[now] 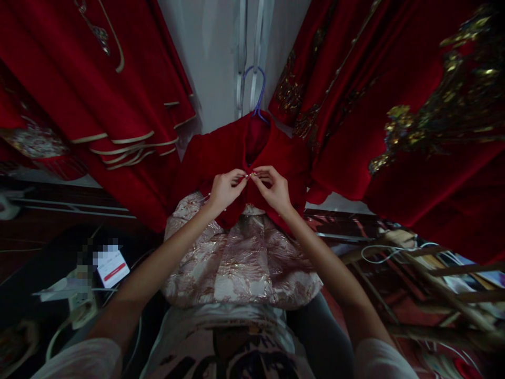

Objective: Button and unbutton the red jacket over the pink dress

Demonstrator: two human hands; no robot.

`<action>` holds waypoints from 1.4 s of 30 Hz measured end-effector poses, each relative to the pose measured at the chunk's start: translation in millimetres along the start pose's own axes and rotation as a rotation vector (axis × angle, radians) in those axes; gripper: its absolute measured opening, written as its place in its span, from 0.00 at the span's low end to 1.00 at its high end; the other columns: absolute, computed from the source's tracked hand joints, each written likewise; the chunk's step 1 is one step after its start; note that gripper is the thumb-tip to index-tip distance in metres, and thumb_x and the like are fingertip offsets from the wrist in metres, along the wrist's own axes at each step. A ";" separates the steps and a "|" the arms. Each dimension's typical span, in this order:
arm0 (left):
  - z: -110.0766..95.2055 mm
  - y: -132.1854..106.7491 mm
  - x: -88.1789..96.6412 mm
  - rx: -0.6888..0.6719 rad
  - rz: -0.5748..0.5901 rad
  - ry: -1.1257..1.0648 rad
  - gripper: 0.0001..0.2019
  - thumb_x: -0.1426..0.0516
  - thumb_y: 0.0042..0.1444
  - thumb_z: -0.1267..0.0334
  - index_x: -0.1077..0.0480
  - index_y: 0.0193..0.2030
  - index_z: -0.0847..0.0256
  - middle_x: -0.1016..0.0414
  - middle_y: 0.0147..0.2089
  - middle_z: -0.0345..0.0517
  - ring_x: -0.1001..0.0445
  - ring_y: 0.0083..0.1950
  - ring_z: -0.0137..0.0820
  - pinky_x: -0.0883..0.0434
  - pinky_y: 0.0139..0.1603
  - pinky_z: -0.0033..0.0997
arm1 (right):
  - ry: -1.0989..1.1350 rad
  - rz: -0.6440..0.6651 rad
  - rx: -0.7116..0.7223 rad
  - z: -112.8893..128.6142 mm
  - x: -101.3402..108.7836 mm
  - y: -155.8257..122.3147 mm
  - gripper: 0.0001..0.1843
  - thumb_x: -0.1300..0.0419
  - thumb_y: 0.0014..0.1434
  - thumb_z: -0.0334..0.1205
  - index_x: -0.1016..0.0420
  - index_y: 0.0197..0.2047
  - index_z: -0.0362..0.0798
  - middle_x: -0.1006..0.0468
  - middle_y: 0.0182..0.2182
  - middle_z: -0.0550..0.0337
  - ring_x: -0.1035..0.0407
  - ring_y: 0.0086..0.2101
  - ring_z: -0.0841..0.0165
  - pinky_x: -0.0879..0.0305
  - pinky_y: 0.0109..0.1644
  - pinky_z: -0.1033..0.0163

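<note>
A small red velvet jacket (221, 152) hangs on a purple hanger (258, 92) against a white wall, over a pale pink and gold brocade skirt (240, 263). My left hand (225, 189) and my right hand (274, 188) meet at the jacket's front opening just below the collar. Both pinch the two front edges together at a small fastening between the fingertips. The fastening itself is too small to make out.
Large red garments with gold trim (98, 95) hang at the left, and red embroidered garments (414, 121) at the right. A phone with a lit screen (112, 266) and white cables lie at lower left. Wooden slats and a white cord (394, 252) sit at lower right.
</note>
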State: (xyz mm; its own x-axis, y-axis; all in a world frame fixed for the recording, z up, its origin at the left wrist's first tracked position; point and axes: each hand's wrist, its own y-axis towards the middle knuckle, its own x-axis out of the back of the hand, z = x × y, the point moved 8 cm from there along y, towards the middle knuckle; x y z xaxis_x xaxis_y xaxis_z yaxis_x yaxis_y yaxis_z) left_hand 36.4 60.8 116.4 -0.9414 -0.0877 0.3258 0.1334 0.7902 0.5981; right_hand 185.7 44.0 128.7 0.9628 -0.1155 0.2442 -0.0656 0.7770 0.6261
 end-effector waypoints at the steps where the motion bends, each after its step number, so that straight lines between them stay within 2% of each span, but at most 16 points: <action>1: -5.9 -1.1 -0.6 -0.036 0.027 0.051 0.08 0.42 0.54 0.65 0.26 0.40 0.60 0.20 0.38 0.43 0.21 0.36 0.29 0.22 0.40 0.28 | -0.011 -0.011 0.001 1.3 0.9 -0.1 0.11 0.40 0.59 0.46 0.28 0.44 0.50 0.21 0.40 0.58 0.25 0.40 0.68 0.25 0.46 0.61; 5: -21.6 -1.6 -2.6 -0.106 0.092 0.116 0.09 0.42 0.55 0.65 0.25 0.42 0.60 0.19 0.39 0.43 0.20 0.38 0.30 0.22 0.44 0.30 | -0.014 -0.100 -0.008 2.8 4.6 -4.5 0.12 0.39 0.59 0.46 0.25 0.43 0.50 0.20 0.40 0.58 0.24 0.40 0.67 0.24 0.46 0.60; 10: -21.5 5.4 -4.3 -0.088 0.106 0.124 0.08 0.43 0.56 0.63 0.25 0.39 0.61 0.19 0.37 0.44 0.20 0.38 0.31 0.22 0.43 0.31 | -0.005 -0.181 -0.017 2.7 6.5 -10.1 0.15 0.39 0.58 0.46 0.21 0.46 0.50 0.19 0.44 0.58 0.23 0.41 0.66 0.24 0.49 0.59; 15: -20.2 8.5 -8.1 -0.083 0.140 0.112 0.07 0.43 0.55 0.65 0.25 0.40 0.59 0.19 0.36 0.43 0.20 0.38 0.32 0.23 0.42 0.31 | 0.025 -0.133 -0.076 -0.8 7.9 -6.2 0.19 0.37 0.56 0.48 0.21 0.49 0.51 0.20 0.46 0.59 0.23 0.42 0.64 0.24 0.52 0.54; 20: -28.2 12.0 -7.5 -0.089 0.147 0.133 0.05 0.42 0.53 0.66 0.25 0.36 0.59 0.20 0.33 0.43 0.21 0.35 0.34 0.25 0.40 0.31 | 0.054 -0.101 -0.101 -5.3 9.4 -1.8 0.21 0.37 0.55 0.48 0.22 0.51 0.50 0.20 0.46 0.58 0.22 0.41 0.63 0.24 0.52 0.52; 27: -40.6 15.5 -9.0 -0.194 0.189 0.354 0.05 0.44 0.55 0.65 0.27 0.33 0.60 0.22 0.31 0.44 0.24 0.32 0.32 0.29 0.38 0.31 | 0.052 -0.026 -0.113 -8.3 5.6 -0.5 0.22 0.38 0.56 0.47 0.24 0.53 0.49 0.19 0.44 0.58 0.22 0.41 0.63 0.24 0.52 0.53; 32: -42.1 16.8 -13.2 -0.262 0.219 0.478 0.05 0.46 0.57 0.63 0.30 0.33 0.60 0.25 0.33 0.44 0.27 0.33 0.32 0.32 0.37 0.30 | 0.053 -0.009 -0.089 -15.8 2.5 0.8 0.22 0.39 0.57 0.45 0.26 0.55 0.49 0.21 0.48 0.57 0.23 0.43 0.64 0.27 0.54 0.53; 36: -38.4 14.8 -19.7 -0.213 0.252 0.348 0.04 0.47 0.59 0.66 0.31 0.37 0.59 0.26 0.36 0.45 0.27 0.37 0.33 0.31 0.43 0.32 | -0.026 0.029 -0.050 -19.3 -1.2 -3.7 0.27 0.43 0.59 0.38 0.33 0.62 0.51 0.27 0.56 0.57 0.28 0.51 0.63 0.33 0.60 0.52; 39: -27.1 9.4 -26.7 -0.107 0.266 0.139 0.08 0.51 0.61 0.66 0.32 0.43 0.58 0.26 0.37 0.43 0.26 0.37 0.30 0.29 0.43 0.30 | -0.141 0.081 0.034 -11.5 -7.1 -13.3 0.40 0.42 0.54 0.33 0.47 0.69 0.54 0.40 0.65 0.58 0.39 0.61 0.60 0.41 0.66 0.48; 42: -13.7 2.4 -35.6 -0.012 0.285 -0.113 0.12 0.54 0.63 0.63 0.33 0.48 0.57 0.25 0.39 0.42 0.25 0.35 0.27 0.27 0.39 0.28 | -0.239 0.120 0.107 -3.7 -15.1 -24.5 0.53 0.41 0.48 0.28 0.63 0.72 0.56 0.55 0.70 0.58 0.51 0.67 0.58 0.46 0.67 0.46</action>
State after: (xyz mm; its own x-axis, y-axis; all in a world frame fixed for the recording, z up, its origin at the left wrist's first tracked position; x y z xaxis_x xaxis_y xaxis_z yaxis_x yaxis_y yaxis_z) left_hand 74.5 57.5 116.3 -0.8940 0.2054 0.3983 0.4000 0.7662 0.5028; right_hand 173.7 29.0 106.9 0.8583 -0.1787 0.4811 -0.2151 0.7258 0.6534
